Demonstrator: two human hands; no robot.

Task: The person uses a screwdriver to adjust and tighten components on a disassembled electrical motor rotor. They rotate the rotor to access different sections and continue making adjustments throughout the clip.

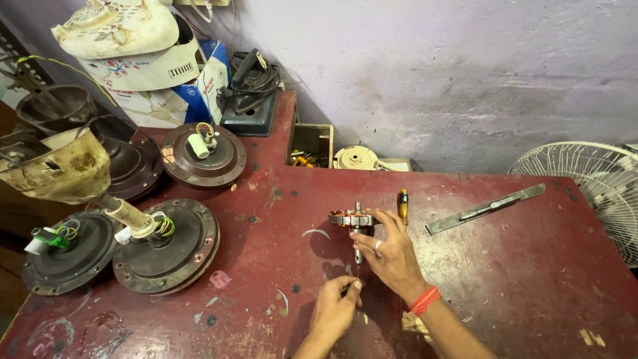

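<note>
My right hand [392,256], with a ring and a red wrist thread, holds a small motor stator [351,218] with copper windings upright on its shaft on the red table [505,266]. My left hand [334,308] is just below it, thumb and fingers pinched together on what looks like a thin wire running up toward the stator shaft. A yellow-handled screwdriver [403,203] lies right behind the stator.
Several dark ceiling fan motor housings [166,249] with loose wires crowd the left side. A flat metal bar [485,208] lies at the back right. A white fan grille [591,183] stands beyond the right edge. A small wooden box [311,144] and stacked appliances sit at the back.
</note>
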